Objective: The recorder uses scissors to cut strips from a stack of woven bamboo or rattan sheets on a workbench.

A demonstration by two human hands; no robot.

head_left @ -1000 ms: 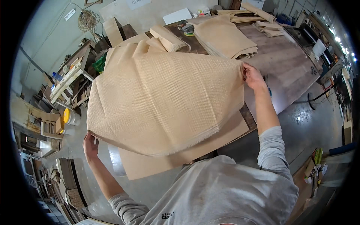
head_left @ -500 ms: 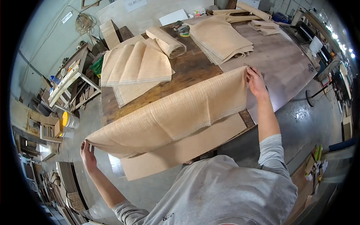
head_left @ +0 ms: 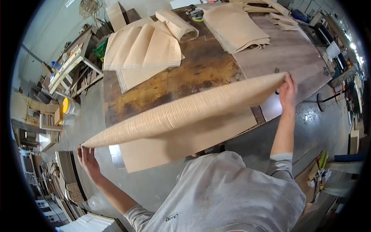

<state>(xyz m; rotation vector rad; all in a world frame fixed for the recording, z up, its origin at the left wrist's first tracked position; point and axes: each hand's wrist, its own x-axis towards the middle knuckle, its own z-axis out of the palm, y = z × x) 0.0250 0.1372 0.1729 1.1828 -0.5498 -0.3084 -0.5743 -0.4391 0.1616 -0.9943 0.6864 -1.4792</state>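
A long tan woven sheet stretches between my two hands above the near edge of the table. Its left end is pinched in my left hand. My right hand grips the opposite corner, higher up and farther away. The sheet bulges upward along its length, with its near side in shadow. Beneath it lies a smooth light-brown board, which juts past the table's near edge toward me.
Stacked tan sheets lie at the far left of the wooden table, beside a rolled sheet. Another stack sits farther right, near a sander. A yellow-lidded bucket stands on the floor at left.
Both hands have spread apart, the right one moving right and the left slightly left. The sheet, which hung down in front, is now pulled taut and bulges upward.
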